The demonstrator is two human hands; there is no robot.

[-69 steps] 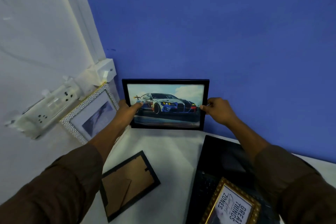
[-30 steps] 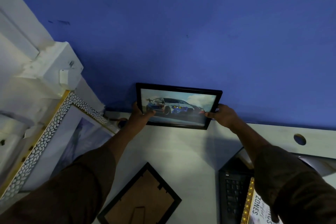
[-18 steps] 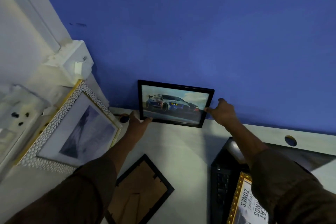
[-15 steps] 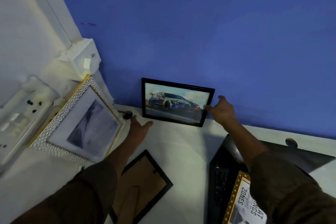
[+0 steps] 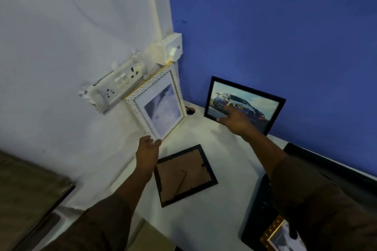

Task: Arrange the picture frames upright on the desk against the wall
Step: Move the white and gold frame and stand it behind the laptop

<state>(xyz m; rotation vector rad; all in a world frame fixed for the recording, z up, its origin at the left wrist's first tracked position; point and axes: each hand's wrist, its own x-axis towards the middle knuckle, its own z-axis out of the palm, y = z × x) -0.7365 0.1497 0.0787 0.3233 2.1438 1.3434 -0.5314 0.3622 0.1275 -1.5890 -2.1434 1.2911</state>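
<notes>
A black frame with a car picture (image 5: 251,100) stands upright on the white desk (image 5: 220,149), leaning on the blue wall. My right hand (image 5: 234,121) hovers in front of its lower left part with fingers spread, holding nothing. A white pebbled frame (image 5: 159,104) leans on the white side wall in the corner. My left hand (image 5: 148,149) pinches its lower corner. A black frame (image 5: 183,173) lies face down on the desk between my arms. A gold-edged frame (image 5: 279,234) lies at the bottom right, partly hidden by my sleeve.
A white socket strip (image 5: 116,85) and a switch box (image 5: 171,49) are fixed to the side wall just above the pebbled frame. A black laptop (image 5: 257,208) lies on the desk at the right, under the gold frame. A cable hole (image 5: 190,111) sits in the corner.
Both hands have let go of the car frame, which now stands alone against the blue wall. My left hand moved left to the pebbled frame's corner. The view swung left.
</notes>
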